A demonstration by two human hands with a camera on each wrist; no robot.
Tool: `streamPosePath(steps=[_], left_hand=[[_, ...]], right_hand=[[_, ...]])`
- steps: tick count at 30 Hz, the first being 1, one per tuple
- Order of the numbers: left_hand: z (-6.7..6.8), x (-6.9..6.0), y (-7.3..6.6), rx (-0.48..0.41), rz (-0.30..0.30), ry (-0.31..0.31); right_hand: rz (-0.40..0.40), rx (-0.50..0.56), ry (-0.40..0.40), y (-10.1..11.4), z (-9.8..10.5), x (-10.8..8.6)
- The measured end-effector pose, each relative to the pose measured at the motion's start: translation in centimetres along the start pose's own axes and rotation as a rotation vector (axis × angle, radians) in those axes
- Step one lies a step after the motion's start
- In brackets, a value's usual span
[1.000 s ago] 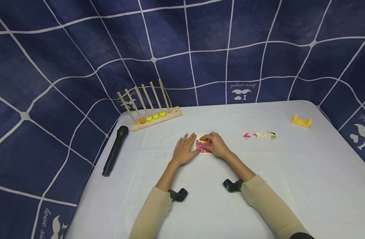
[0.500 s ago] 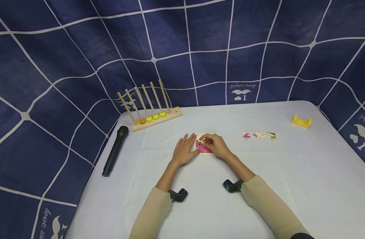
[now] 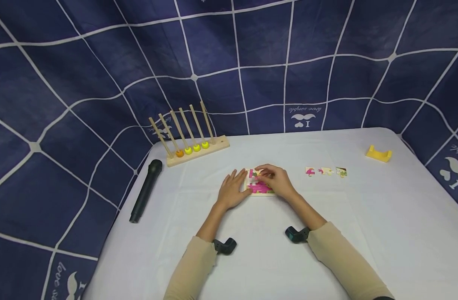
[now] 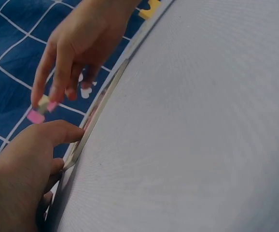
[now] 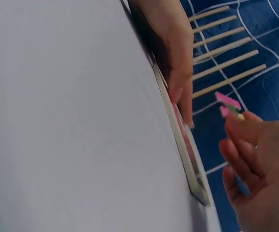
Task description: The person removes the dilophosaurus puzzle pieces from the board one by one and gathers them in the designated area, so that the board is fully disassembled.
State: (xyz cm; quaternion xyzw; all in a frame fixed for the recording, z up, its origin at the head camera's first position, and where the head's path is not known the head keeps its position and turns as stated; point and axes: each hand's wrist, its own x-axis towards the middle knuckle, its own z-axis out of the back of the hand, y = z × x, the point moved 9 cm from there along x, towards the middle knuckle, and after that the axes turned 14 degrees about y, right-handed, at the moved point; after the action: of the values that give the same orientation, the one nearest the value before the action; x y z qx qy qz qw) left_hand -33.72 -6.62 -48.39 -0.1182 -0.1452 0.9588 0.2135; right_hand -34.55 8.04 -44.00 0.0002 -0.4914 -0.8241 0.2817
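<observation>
A jigsaw puzzle in a pale wooden frame lies flat on the white table, its picture mostly pink. Over the frame's left edge rests my left hand, fingers spread and thumb at the lower left corner. My right hand hovers above the frame's right side and pinches a puzzle piece between thumb and fingertips. Pink, cream and green show on that piece. In the left wrist view, the held piece is apart from the frame. My right hand hides part of the frame's upper right in the head view.
Three loose puzzle pieces lie in a row to the right. A yellow block is at the far right. At the back left stands a wooden rack with upright pegs and beads. A black microphone-shaped stick lies at left.
My right hand has risen off the puzzle and shifted slightly right, carrying a piece. More of the puzzle's picture now shows. The left hand has stayed on the frame's edge.
</observation>
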Motion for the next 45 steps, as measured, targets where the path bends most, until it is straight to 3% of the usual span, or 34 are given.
streamPosePath(steps=[4,9,15,19,27,39,45], left_hand=[[0.0,0.1,-0.1,0.009,-0.003,-0.007],[0.2,0.0,-0.1,0.015,-0.012,-0.02],[0.2,-0.2,0.3,0.012,0.002,-0.013],[0.1,-0.2,0.4,0.008,0.002,-0.012],[-0.1,-0.1,0.2,-0.001,-0.02,-0.02],[-0.1,0.1,0.0,0.009,-0.029,-0.032],[0.0,0.1,-0.1,0.006,-0.029,-0.038]], right_hand=[[0.026,0.013,0.0,0.7,2.1,-1.5],[0.026,-0.093,-0.003,0.7,5.6,-4.6],[-0.065,-0.221,-0.045,-1.8,10.0,-8.6],[-0.152,-0.249,-0.055,-4.1,11.6,-10.2],[-0.228,-0.304,-0.023,-5.8,11.7,-10.9],[-0.193,-0.375,-0.039,-6.2,11.5,-11.1],[-0.108,-0.265,-0.132,-5.1,11.5,-10.5]])
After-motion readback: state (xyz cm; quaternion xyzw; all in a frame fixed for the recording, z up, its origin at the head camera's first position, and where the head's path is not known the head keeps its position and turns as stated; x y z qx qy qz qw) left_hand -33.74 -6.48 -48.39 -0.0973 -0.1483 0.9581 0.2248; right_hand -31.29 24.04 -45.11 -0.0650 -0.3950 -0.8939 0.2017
